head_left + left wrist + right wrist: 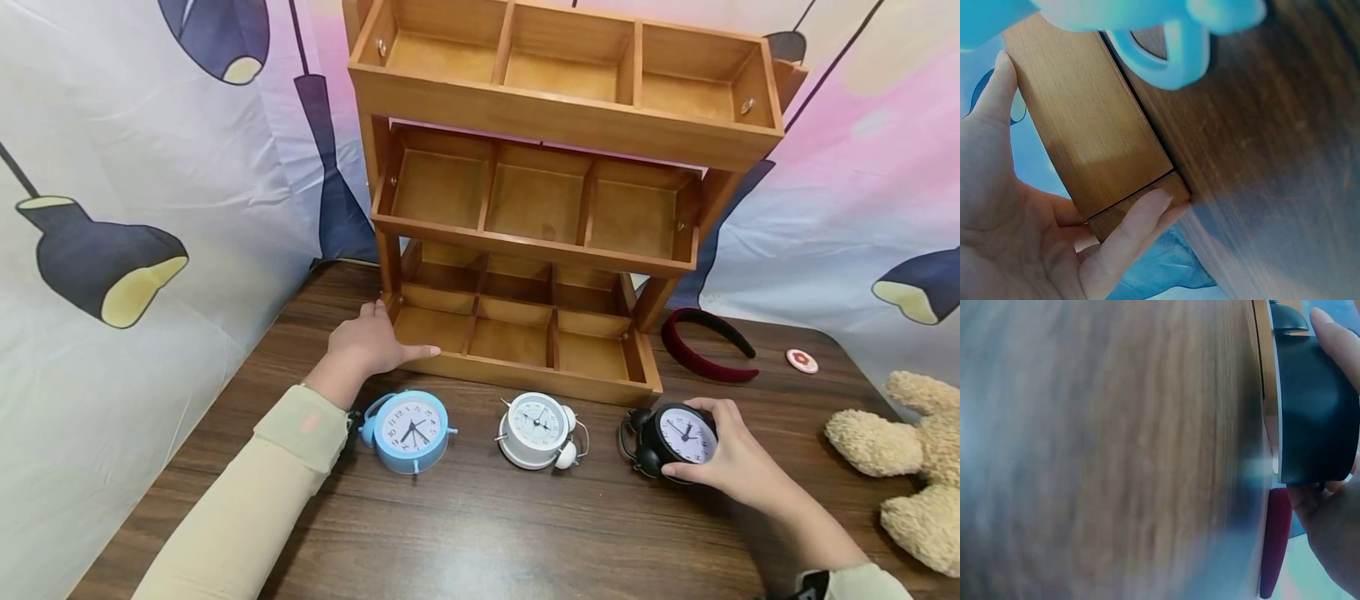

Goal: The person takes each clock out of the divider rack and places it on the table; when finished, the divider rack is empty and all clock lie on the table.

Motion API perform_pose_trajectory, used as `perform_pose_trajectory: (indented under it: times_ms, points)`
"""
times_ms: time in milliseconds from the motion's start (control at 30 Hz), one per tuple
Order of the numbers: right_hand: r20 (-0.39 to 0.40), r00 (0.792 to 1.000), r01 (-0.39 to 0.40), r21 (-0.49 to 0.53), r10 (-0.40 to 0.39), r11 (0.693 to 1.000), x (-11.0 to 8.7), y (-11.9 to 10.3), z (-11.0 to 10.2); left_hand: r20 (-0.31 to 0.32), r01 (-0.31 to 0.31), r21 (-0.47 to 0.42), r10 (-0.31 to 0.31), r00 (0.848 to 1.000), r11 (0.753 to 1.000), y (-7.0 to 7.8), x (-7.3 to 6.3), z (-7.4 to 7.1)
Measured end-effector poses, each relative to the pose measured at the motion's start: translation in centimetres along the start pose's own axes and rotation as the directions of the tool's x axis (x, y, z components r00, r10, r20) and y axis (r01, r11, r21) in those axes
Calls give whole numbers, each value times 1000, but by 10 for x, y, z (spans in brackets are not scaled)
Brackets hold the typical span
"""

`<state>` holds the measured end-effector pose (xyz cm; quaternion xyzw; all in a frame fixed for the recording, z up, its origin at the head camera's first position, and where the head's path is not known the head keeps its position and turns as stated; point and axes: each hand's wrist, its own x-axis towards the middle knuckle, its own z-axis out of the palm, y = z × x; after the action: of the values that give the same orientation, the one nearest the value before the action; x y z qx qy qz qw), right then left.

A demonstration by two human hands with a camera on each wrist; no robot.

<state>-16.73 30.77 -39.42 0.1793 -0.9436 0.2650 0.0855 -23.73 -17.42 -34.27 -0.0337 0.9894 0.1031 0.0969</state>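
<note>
A wooden rack [525,379] of tiered, divided trays stands at the back of the table. At the left end of its lowest tray, my left hand [367,340] grips the corner, thumb along the front. The left wrist view shows fingers [1129,234] curled round that wooden corner [1100,150]. My right hand [738,458] holds a black twin-bell alarm clock [682,435], thumb and fingers on opposite sides of its case; the clock [1316,412] also shows in the right wrist view. A light blue alarm clock [412,431] and a white one [534,429] lie face up before the rack.
Right of the rack lies a dark red headband [701,358], with a small round badge [802,361] beyond it. A plush toy [926,467] sits at the right table edge. Printed fabric [150,125] hangs behind and left of the dark wooden table [480,533].
</note>
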Motion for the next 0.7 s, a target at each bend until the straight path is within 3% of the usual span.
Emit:
perform_pose_trajectory:
  times_ms: [700]
  points:
    - [28, 998, -57, -7, 57, 998, 1, 15, -1, 3, -14, 20, 14, 1000, 1000, 0, 2, 0]
